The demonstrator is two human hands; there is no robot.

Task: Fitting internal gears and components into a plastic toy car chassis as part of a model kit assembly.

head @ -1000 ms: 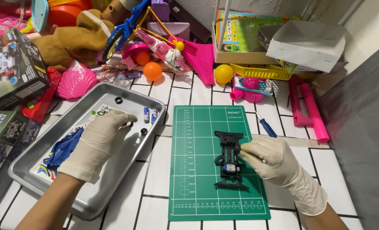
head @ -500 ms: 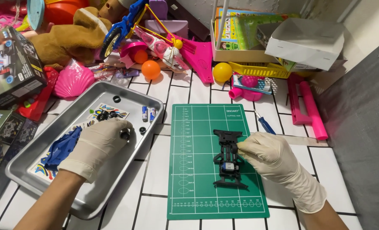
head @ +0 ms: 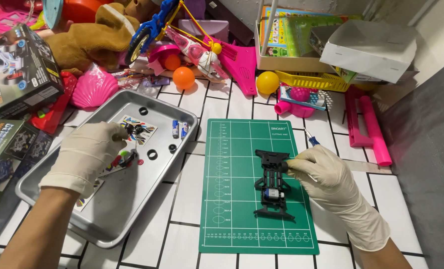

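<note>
A black toy car chassis [head: 273,185] lies on a green cutting mat [head: 234,209]. My right hand [head: 326,177], in a pale glove, pinches the chassis at its right side near the top. My left hand [head: 89,153], also gloved, reaches into a metal tray [head: 132,209] and its fingertips rest on small dark parts [head: 128,158] beside a sticker sheet [head: 138,129]. Two small batteries [head: 179,129] and a few black tyres [head: 152,154] lie in the tray. Whether the left fingers grip a part is hidden.
Toy boxes [head: 12,69] stand at the left. A plush bear [head: 89,40], pink shell [head: 93,89], orange ball [head: 183,77], yellow ball [head: 267,82] and other toys crowd the back. A white box [head: 371,47] sits on a yellow basket; pink tools [head: 369,127] lie at right.
My left hand has slid left across the tray onto the small parts, covering the blue piece seen earlier. My right hand stays on the chassis, which has not moved.
</note>
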